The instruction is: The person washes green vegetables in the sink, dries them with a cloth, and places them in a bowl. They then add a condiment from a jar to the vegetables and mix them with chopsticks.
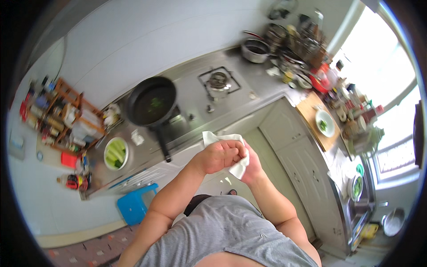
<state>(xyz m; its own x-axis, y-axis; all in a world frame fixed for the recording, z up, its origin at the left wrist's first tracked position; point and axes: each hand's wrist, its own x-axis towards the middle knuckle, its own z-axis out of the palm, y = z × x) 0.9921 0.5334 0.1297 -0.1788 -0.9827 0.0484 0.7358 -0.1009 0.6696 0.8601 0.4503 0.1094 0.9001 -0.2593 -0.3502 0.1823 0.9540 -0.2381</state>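
Note:
A white paper towel or thin cloth is bunched between my two hands in front of my body. My left hand lies over it with curled fingers, and my right hand holds it from the other side, its fingers partly hidden. Beyond them a black frying pan with bits of chopped greens sits on the stove, its handle pointing towards me. A white bowl of cut green vegetable pieces stands left of the pan, with a crumpled white tissue between them.
A gas burner is right of the pan, with a saucepan behind it. On the right counter are a wooden cutting board bearing a white bowl, jars, and a bowl of greens by the sink. A blue plastic stool stands at lower left.

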